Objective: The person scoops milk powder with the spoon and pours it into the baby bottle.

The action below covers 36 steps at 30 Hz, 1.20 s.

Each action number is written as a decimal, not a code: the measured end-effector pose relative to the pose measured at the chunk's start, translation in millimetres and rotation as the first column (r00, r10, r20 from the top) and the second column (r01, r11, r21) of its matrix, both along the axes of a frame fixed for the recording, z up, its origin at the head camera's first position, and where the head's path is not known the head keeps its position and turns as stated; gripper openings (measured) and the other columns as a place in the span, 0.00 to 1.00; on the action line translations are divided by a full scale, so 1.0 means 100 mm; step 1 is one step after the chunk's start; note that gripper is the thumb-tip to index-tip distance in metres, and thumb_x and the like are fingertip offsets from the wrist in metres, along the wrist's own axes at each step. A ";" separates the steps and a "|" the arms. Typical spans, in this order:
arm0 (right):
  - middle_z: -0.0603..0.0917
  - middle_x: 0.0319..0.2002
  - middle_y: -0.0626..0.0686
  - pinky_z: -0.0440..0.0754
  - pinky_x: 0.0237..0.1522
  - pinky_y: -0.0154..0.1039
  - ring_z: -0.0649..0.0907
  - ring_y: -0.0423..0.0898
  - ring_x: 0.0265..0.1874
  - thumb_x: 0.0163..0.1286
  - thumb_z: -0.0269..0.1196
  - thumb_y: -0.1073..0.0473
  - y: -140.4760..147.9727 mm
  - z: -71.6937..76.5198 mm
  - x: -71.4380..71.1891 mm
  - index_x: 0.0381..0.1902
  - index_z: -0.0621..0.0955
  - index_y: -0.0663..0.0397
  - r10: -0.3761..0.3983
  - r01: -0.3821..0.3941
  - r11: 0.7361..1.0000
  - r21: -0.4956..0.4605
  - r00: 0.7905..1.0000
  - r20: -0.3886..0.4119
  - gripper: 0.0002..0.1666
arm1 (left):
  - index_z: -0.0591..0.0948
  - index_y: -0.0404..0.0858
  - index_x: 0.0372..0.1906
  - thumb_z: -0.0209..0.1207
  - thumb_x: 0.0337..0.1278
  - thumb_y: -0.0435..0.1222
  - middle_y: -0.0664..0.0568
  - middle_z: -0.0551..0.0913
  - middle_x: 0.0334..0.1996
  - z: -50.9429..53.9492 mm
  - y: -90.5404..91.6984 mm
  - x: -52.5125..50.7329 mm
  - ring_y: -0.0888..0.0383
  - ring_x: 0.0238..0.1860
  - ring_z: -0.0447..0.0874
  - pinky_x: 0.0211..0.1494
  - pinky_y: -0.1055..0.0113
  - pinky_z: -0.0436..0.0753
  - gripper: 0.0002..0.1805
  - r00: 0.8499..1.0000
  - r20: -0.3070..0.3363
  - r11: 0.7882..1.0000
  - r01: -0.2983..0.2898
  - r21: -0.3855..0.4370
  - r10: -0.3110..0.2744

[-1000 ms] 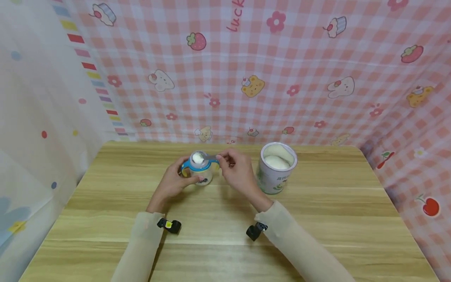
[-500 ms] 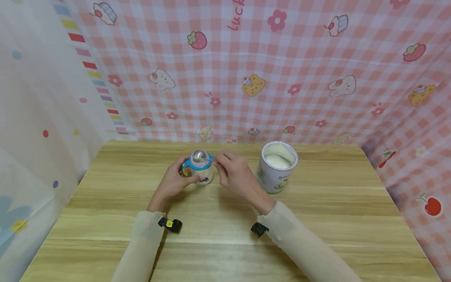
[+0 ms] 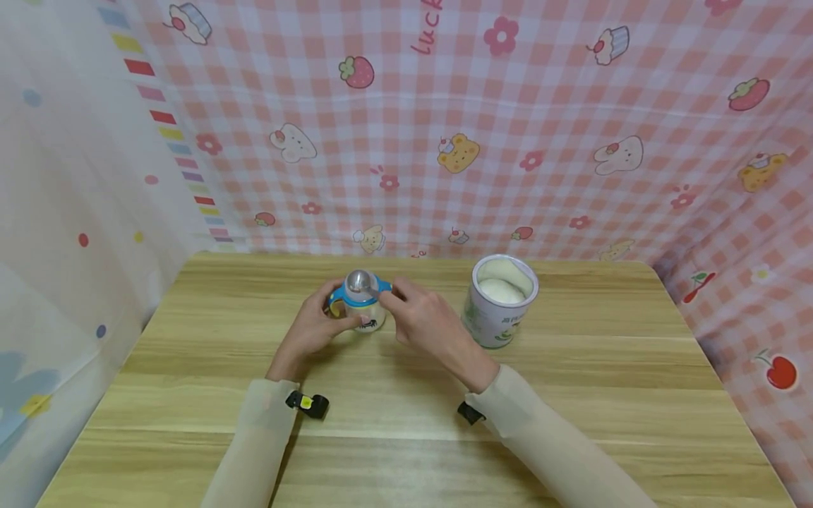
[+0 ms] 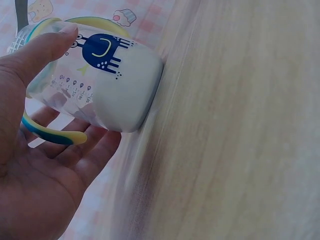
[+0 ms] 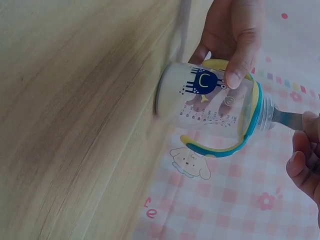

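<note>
There's the left hand (image 3: 314, 321) clasping the clear plastic bottle with blue-and-yellow handles (image 5: 215, 97), upright toward the far side of the pale wooden table (image 3: 394, 416)! Right hand (image 3: 422, 314) pinches the silver-grey spoon (image 5: 289, 120) at its mouth; the pale round tin of white powder (image 3: 497, 321) stands right.

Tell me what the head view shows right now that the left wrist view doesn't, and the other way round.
Only the head view: the open tin of white powder, the right hand and both beige sleeves.

Only the left wrist view: the measuring scale on the baby bottle, and its blue creature print in clear detail; from the head it is just a small dark mark.

Both: the two-handled bottle, the left hand holding it, the wooden table and the pink checked cloth behind.
</note>
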State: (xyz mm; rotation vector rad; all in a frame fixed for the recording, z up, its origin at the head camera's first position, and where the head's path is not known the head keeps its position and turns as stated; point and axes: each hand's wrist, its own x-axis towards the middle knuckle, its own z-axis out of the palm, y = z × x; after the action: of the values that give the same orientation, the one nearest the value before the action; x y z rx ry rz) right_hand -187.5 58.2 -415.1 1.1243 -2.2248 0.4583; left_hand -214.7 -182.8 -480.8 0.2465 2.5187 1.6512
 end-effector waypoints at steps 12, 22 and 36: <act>0.76 0.30 0.50 0.71 0.21 0.26 0.71 0.38 0.20 0.73 0.61 0.69 0.04 0.01 -0.02 0.44 0.83 0.57 0.011 -0.003 0.998 -0.062 0.993 0.115 0.06 | 0.72 0.53 0.70 0.75 0.56 0.46 0.50 0.80 0.59 0.00 0.02 0.00 0.49 0.51 0.73 0.49 0.60 0.77 0.38 1.000 -0.008 1.000 0.010 0.008 -0.010; 0.82 0.31 0.51 0.77 0.24 0.29 0.77 0.39 0.24 0.75 0.60 0.66 0.06 -0.02 -0.04 0.38 0.82 0.59 0.047 0.032 0.963 -0.267 0.958 0.283 0.04 | 0.72 0.51 0.71 0.75 0.56 0.44 0.49 0.80 0.60 0.00 0.03 -0.02 0.50 0.54 0.75 0.53 0.61 0.77 0.38 1.000 -0.022 1.000 0.013 0.006 -0.013; 0.84 0.25 0.51 0.75 0.16 0.32 0.82 0.50 0.20 0.77 0.62 0.58 0.00 -0.06 -0.09 0.36 0.85 0.55 0.180 0.350 0.776 -0.525 0.675 0.715 0.10 | 0.71 0.50 0.71 0.75 0.55 0.44 0.49 0.80 0.61 -0.02 0.00 -0.02 0.48 0.56 0.75 0.56 0.57 0.77 0.39 0.999 -0.032 1.000 0.018 0.000 -0.018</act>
State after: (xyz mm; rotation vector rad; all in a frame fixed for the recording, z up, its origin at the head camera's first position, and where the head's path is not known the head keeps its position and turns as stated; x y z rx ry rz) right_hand -196.8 58.1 -421.5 0.4559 -2.4034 1.7431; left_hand -217.0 -182.5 -482.9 0.2970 2.5321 1.6537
